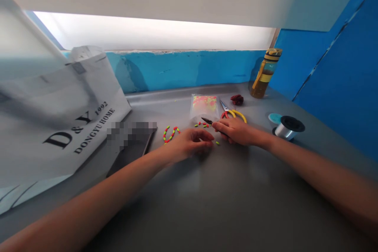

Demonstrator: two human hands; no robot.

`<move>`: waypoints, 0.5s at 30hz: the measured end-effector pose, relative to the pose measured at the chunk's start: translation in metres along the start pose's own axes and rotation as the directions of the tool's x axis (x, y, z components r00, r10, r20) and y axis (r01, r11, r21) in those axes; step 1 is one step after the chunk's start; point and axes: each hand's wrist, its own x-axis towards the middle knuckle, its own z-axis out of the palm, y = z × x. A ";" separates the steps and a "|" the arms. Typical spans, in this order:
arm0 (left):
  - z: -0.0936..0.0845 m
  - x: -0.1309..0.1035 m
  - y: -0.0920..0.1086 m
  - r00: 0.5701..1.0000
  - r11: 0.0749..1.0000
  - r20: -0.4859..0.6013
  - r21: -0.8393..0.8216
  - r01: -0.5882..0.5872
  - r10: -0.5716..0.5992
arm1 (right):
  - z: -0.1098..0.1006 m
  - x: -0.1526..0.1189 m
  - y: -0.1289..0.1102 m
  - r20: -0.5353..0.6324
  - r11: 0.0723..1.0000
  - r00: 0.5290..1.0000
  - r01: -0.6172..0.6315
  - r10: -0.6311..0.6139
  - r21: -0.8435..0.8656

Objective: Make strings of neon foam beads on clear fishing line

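My right hand is closed around a pair of pliers, its dark pointed jaws aimed left and its handles mostly hidden in the palm. Just left of it, my left hand hovers low over the table with fingers loosely curled and a gap between thumb and fingers; nothing shows in it. A green bead lies between the two hands. Behind my left wrist rests a curved string of red and green beads, partly hidden. Several loose beads lie beyond my fingers, near the plier tips.
Behind the hands sits a clear bag of pink and yellow beads, beside scissors and a dark red bundle. To the right are a line spool, a teal disc and a bottle. A large white bag stands left.
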 end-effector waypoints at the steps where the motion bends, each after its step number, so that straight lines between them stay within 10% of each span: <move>1: -0.003 0.000 0.001 0.998 0.996 -0.057 0.085 -0.025 0.030 | 0.000 0.000 0.000 0.000 1.000 1.000 0.000 0.000 0.009; 7: -0.017 0.001 -0.006 0.915 0.753 -0.305 0.658 0.001 0.265 | 0.000 0.000 -0.001 0.014 0.999 1.000 -0.009 0.008 0.034; 10: -0.019 0.004 -0.016 0.858 0.532 -0.164 0.835 -0.141 0.486 | 0.000 0.000 -0.001 0.010 1.000 1.000 -0.006 0.006 0.026; 15: -0.017 0.005 -0.027 0.880 0.377 -0.029 0.910 -0.173 0.474 | 0.000 0.001 -0.001 0.019 0.999 1.000 0.008 -0.009 0.045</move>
